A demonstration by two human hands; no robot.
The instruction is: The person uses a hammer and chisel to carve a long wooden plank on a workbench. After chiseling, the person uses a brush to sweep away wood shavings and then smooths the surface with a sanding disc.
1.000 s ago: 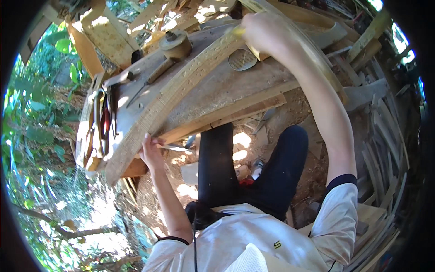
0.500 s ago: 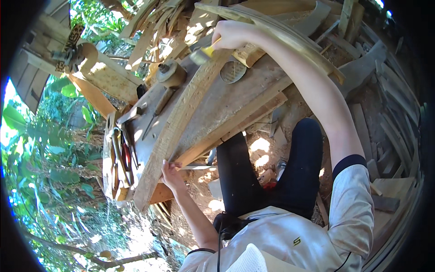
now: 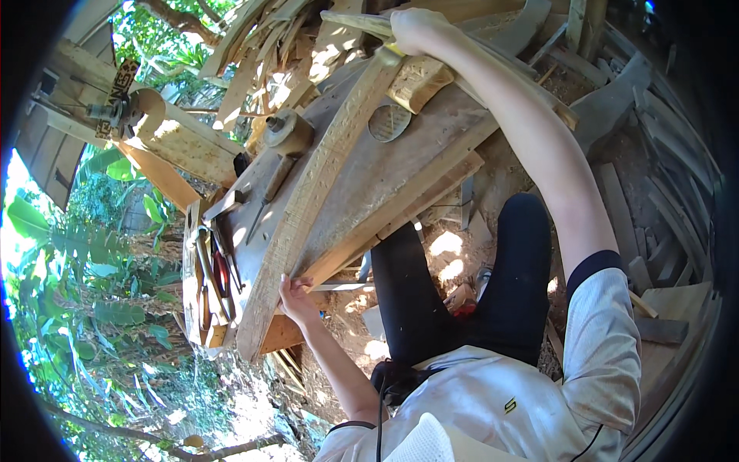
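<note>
A long curved wooden plank [image 3: 312,204] lies slantwise across the workbench [image 3: 362,181]. At its near end my left hand [image 3: 299,300] is closed, fingers and thumb pinching the plank's edge. My right hand [image 3: 419,32] is at the far end, closed around a brush; only a bit of its yellow part [image 3: 393,48] shows, against the plank's tip. The bristles are hidden. Beside the far end sit a wooden block [image 3: 419,81] and a shallow round dish [image 3: 389,123]. On the plank's left are a round wooden mallet [image 3: 289,135] and a slim pointed tool [image 3: 265,202].
A wooden tray [image 3: 192,269] at the bench's left end holds several hand tools, one with red grips [image 3: 221,273]. A disc-shaped machine part [image 3: 146,112] stands at upper left. Offcuts [image 3: 670,223] are heaped at right, and long curved strips [image 3: 262,54] at the back.
My right hand has moved farther away and slightly right, carrying the brush from the plank's left side to its far tip. My left hand keeps its hold on the near end.
</note>
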